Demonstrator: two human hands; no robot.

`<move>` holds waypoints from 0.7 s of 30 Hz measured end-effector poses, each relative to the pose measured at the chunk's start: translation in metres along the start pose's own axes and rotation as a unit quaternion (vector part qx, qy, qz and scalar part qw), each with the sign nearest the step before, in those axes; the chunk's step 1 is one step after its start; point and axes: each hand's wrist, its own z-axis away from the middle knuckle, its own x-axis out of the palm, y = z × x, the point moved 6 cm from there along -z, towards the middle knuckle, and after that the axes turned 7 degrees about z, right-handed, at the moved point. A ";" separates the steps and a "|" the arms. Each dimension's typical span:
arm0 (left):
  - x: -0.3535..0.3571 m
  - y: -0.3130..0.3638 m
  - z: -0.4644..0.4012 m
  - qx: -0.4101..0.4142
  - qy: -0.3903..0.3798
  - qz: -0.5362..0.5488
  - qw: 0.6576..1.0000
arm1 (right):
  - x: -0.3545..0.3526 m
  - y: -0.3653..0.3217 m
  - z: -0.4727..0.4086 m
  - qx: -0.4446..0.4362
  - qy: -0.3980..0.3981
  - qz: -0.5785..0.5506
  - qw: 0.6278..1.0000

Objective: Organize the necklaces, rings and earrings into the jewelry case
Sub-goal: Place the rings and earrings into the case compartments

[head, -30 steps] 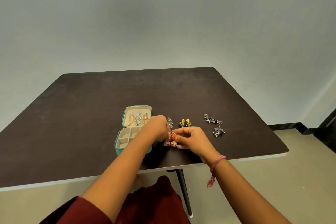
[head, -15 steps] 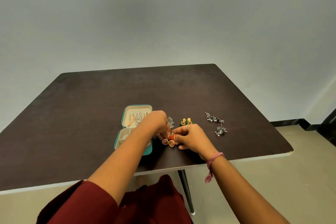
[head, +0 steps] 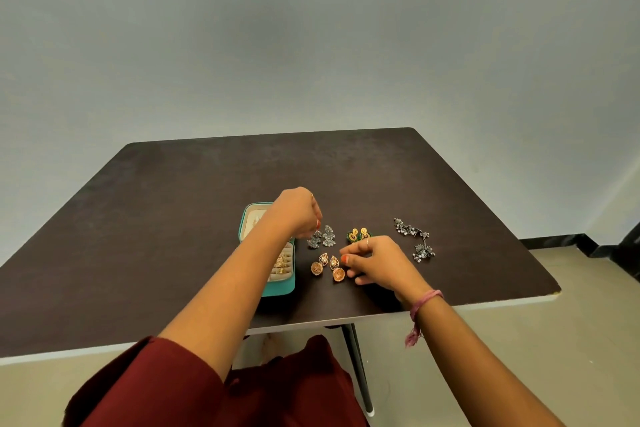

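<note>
- Both hands have let go of the copper earrings (head: 328, 266), which lay pinched between them half a second ago and now lie on the table (head: 173, 218) just right of the case (head: 282, 284).
- Left hand (head: 299, 213) has lifted and moved away from the body; it hovers over the case's raised lid, fingers curled downward just above the silver earrings (head: 322, 237). Whether it holds anything cannot be told.
- Right hand (head: 375, 262) rests on the table just right of the copper pair, fingers loosely bent, holding nothing visible; a thin ring sits on one finger.
- Copper pair: two teardrop tops, each with a round domed drop.
- Teal case stands open, cream-lined, with gold pieces in its right-hand slots; the left forearm hides much of it.
- Green-and-gold earrings (head: 358, 235) lie beyond the right hand.
- Dark silver pieces (head: 415, 239) lie further right, well apart from the case.
</note>
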 end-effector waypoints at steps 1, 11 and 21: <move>-0.001 0.002 0.000 0.002 0.009 0.010 1.000 | -0.005 0.002 0.002 0.001 0.004 -0.008 1.000; 0.022 0.037 0.004 0.080 0.047 0.062 0.994 | -0.089 0.030 0.029 -0.017 0.129 -0.096 0.987; 0.102 0.061 0.001 0.115 -0.007 0.150 0.982 | -0.133 0.074 0.042 0.000 0.211 -0.195 0.958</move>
